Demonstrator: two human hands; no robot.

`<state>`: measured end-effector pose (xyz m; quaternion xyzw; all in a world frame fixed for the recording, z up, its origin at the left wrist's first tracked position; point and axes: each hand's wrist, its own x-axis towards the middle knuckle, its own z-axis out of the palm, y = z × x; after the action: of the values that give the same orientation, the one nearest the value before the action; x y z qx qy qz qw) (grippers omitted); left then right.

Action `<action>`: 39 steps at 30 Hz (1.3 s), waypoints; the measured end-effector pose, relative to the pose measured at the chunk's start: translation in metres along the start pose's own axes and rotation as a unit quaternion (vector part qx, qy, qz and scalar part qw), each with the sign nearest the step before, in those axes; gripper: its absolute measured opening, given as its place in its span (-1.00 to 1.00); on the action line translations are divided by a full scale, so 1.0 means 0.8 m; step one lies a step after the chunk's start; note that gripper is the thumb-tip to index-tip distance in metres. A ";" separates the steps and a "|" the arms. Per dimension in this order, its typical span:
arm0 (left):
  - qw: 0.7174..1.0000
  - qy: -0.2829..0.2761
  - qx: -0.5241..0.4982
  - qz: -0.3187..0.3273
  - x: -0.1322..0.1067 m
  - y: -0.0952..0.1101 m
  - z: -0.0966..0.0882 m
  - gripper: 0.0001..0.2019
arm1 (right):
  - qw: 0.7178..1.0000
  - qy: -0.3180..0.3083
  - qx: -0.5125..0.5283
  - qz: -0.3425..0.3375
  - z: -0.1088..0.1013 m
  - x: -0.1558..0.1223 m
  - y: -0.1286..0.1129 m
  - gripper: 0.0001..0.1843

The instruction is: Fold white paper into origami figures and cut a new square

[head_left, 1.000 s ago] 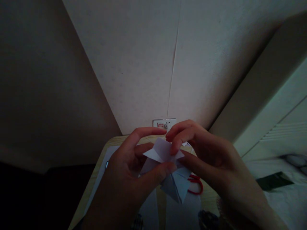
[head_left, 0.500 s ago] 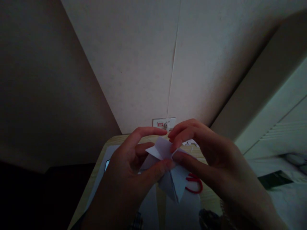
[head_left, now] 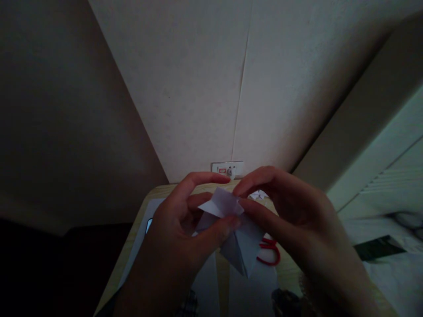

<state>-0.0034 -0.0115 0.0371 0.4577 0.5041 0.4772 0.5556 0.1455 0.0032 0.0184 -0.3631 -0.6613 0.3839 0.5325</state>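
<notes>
A folded white paper piece (head_left: 236, 233) with pointed flaps is held up over a small wooden table (head_left: 132, 242). My left hand (head_left: 178, 237) grips it from the left, thumb pressed on its middle and fingers curled behind. From the right, my right hand (head_left: 291, 220) pinches the upper flap between thumb and forefinger. Both hands are closed on the paper.
Red-handled scissors (head_left: 269, 252) lie on the table under the paper, beside white sheets (head_left: 205, 281). A wall socket (head_left: 227, 168) sits behind the table. More small white paper bits (head_left: 258, 194) lie near the back. A bed with a dark object (head_left: 376, 247) is at the right.
The right thumb and forefinger have closed in on the upper flap, flattening it, and the paper has dropped slightly toward the left thumb. The view shifted a little.
</notes>
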 end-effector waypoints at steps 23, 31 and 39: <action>0.992 0.057 0.073 0.083 -0.011 -0.011 0.001 -0.44 | 0.999 0.014 -0.032 -0.019 -0.002 0.002 0.005 -0.88; 0.990 0.099 0.057 0.077 -0.011 -0.010 0.000 -0.42 | 0.997 -0.022 -0.064 -0.027 -0.006 0.002 0.001 -0.87; 0.995 0.059 0.013 0.076 -0.013 -0.011 -0.007 -0.41 | 0.992 0.066 -0.086 -0.056 0.005 -0.001 0.005 -0.80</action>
<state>-0.0085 -0.0230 0.0293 0.4728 0.5064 0.5374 0.4809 0.1420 0.0038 0.0141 -0.3945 -0.6747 0.2699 0.5624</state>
